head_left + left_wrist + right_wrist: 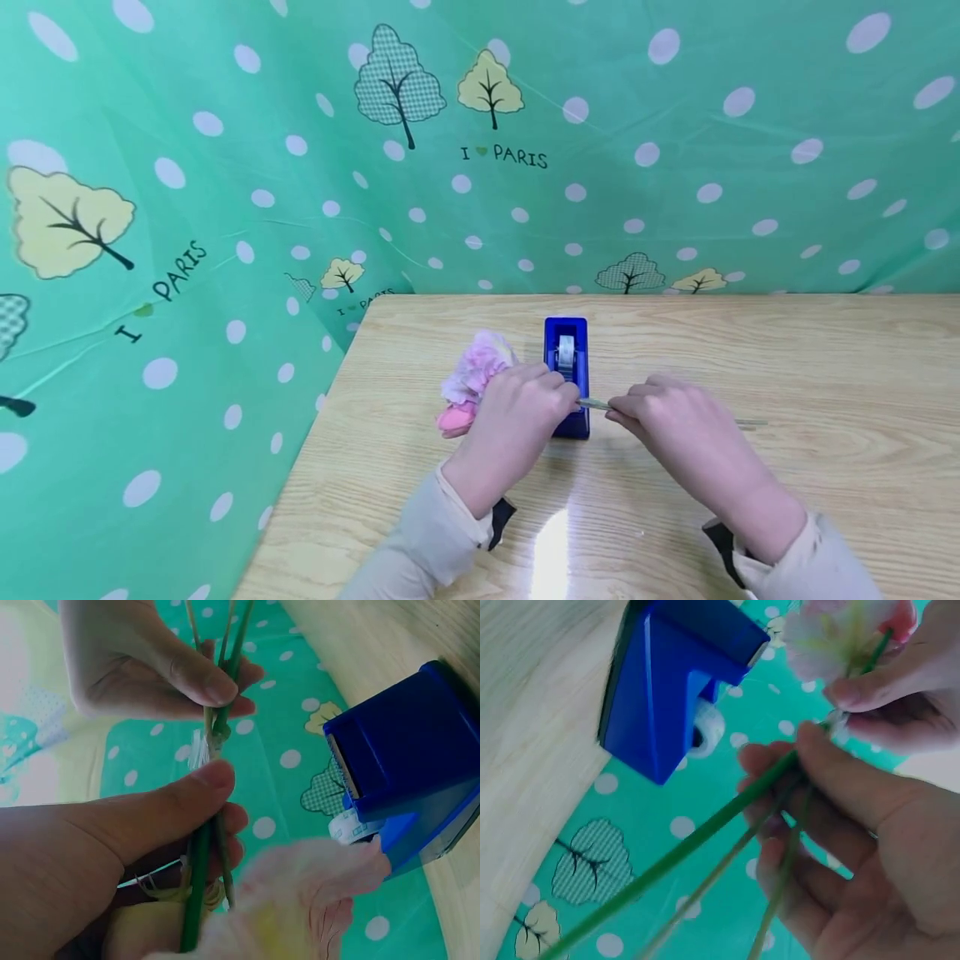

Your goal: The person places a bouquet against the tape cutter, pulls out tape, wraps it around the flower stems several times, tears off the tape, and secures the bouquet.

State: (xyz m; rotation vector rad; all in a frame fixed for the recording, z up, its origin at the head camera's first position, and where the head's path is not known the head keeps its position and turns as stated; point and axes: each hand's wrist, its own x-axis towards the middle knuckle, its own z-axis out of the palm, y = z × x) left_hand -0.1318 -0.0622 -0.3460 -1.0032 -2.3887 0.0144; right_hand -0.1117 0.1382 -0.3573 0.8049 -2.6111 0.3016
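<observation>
My left hand (517, 421) pinches a bundle of flower stems (595, 404) just below the blooms. Pale pink and lilac ruffled flowers (477, 367) and a pink bud-like flower (454, 418) stick out on its left side. Farther down the same stems, my right hand (678, 429) grips them between thumb and fingers. In the left wrist view, shiny clear tape (199, 750) shows on the stems between the two hands. Several stem ends (682, 859) fan out past the right hand in the right wrist view. A blue tape dispenser (567, 325) stands just behind the hands.
A roll of tape (566, 353) sits in the dispenser. The wooden table (825, 375) extends to the right, and its left edge runs near the flowers. Green dotted cloth (570, 200) hangs behind and to the left.
</observation>
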